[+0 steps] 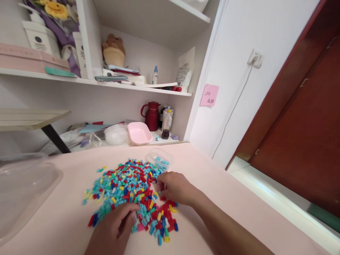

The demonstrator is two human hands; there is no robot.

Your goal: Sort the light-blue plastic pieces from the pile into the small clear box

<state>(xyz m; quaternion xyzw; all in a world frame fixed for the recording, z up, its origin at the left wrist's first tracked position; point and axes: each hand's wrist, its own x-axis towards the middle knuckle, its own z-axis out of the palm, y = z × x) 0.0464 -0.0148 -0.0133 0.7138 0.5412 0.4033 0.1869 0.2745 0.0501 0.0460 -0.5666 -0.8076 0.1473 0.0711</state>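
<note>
A wide heap of small plastic building bricks in light blue, red, yellow, dark blue and green lies spread on the pink tabletop. My left hand is at the heap's near edge, thumb and forefinger drawn together at the bricks; what they hold, if anything, is hidden. Over the right side of the heap is my right hand, fingers curled downward and closed at the bricks, their tips partly hidden. Just beyond it stands a small clear plastic tub with light blue bricks inside.
A large clear plastic container occupies the table's left side. Behind the table are a pink basin, a dark red jug and a bottle with dark liquid. Shelves rise above, and a wall stands at right.
</note>
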